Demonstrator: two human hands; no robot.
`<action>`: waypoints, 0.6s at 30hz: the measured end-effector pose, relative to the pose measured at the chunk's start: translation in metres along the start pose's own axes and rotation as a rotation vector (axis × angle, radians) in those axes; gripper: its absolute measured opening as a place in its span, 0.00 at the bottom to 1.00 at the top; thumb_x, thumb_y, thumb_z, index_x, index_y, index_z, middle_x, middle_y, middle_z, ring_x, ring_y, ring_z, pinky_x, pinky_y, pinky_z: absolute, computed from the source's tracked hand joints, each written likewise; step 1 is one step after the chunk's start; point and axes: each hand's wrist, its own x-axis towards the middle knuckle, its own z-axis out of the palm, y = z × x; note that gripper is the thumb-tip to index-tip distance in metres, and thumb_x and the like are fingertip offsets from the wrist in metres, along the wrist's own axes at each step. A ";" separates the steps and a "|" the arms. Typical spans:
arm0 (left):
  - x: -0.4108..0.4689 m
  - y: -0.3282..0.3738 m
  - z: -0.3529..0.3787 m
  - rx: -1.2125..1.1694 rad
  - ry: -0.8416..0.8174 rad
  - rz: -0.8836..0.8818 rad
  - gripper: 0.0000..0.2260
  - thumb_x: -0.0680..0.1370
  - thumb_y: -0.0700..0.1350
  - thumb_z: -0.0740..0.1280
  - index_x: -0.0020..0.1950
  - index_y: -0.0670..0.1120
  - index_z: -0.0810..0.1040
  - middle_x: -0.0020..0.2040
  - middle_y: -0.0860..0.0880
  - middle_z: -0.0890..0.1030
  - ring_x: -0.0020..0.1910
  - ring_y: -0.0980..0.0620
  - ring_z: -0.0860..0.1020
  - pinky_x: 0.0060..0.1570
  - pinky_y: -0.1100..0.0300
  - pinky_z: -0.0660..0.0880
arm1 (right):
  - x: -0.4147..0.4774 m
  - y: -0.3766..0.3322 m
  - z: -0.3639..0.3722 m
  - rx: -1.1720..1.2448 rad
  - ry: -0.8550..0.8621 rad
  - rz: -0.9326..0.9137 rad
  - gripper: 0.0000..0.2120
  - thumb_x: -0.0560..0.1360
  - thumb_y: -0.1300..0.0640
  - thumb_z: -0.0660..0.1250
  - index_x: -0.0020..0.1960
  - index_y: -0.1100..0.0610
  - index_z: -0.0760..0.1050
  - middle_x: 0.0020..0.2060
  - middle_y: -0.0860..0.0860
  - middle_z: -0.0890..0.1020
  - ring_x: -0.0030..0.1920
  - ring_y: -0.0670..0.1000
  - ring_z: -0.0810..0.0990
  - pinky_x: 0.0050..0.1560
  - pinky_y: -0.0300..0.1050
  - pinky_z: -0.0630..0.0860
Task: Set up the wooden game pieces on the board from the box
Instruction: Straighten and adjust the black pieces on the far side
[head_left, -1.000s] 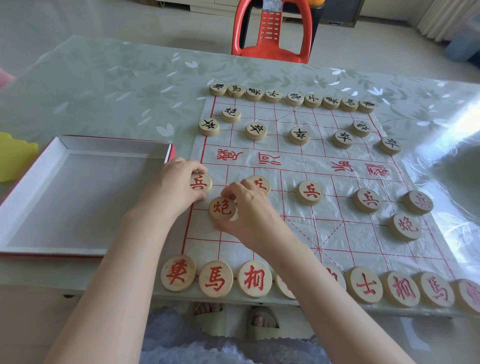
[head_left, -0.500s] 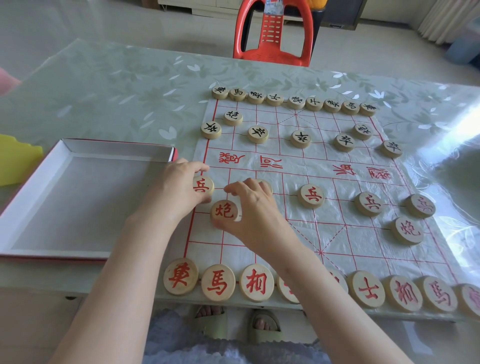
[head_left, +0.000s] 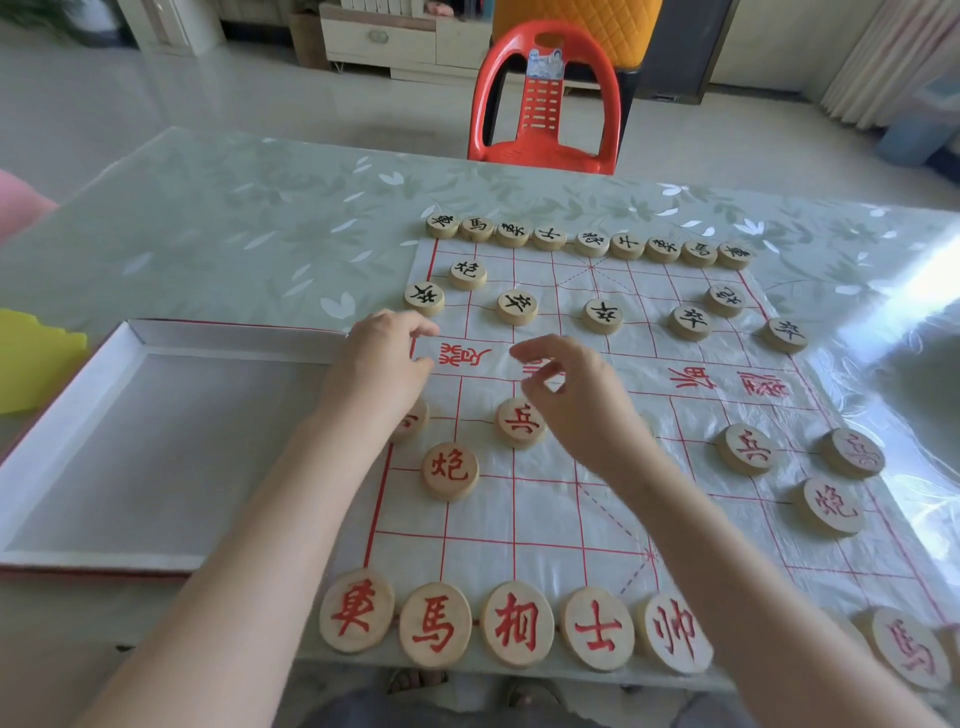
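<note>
Release, a second on, of red cannon (head_left: 450, 470) and left-edge soldier (head_left: 414, 419) at near left of the board (head_left: 519, 514), left hand (head_left: 382, 364) and right hand (head_left: 571, 389) now lifted over the river band (head_left: 691, 379), fingers (head_left: 524, 353) loosely curled round nothing; box (head_left: 156, 447) at left showing no pieces, setup seemingly finished.

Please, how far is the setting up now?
Nearly done, it seems: the box is empty; black pieces and red pieces stand in rows on the board. In hand: nothing; left hand and right hand hover, fingers loose. Left: perhaps small straightening; some pieces are hidden.
</note>
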 end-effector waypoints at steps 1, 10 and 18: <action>0.011 -0.002 0.001 0.027 0.003 -0.001 0.15 0.74 0.37 0.66 0.60 0.47 0.77 0.59 0.46 0.78 0.57 0.48 0.76 0.55 0.58 0.70 | 0.012 0.003 -0.005 -0.034 -0.003 -0.003 0.17 0.75 0.65 0.61 0.62 0.54 0.73 0.58 0.48 0.77 0.49 0.45 0.74 0.44 0.30 0.65; 0.089 -0.009 0.011 0.166 -0.154 0.081 0.27 0.74 0.34 0.63 0.71 0.49 0.65 0.70 0.46 0.68 0.69 0.46 0.67 0.65 0.55 0.65 | 0.105 0.018 -0.016 -0.259 -0.168 -0.079 0.32 0.73 0.71 0.57 0.74 0.51 0.58 0.74 0.49 0.60 0.36 0.38 0.62 0.36 0.28 0.68; 0.098 -0.015 0.024 0.094 -0.067 -0.008 0.31 0.68 0.50 0.74 0.68 0.45 0.69 0.66 0.42 0.70 0.65 0.45 0.69 0.63 0.56 0.65 | 0.118 0.034 -0.002 -0.270 -0.155 -0.048 0.21 0.75 0.61 0.63 0.68 0.55 0.68 0.64 0.52 0.74 0.58 0.53 0.75 0.49 0.42 0.73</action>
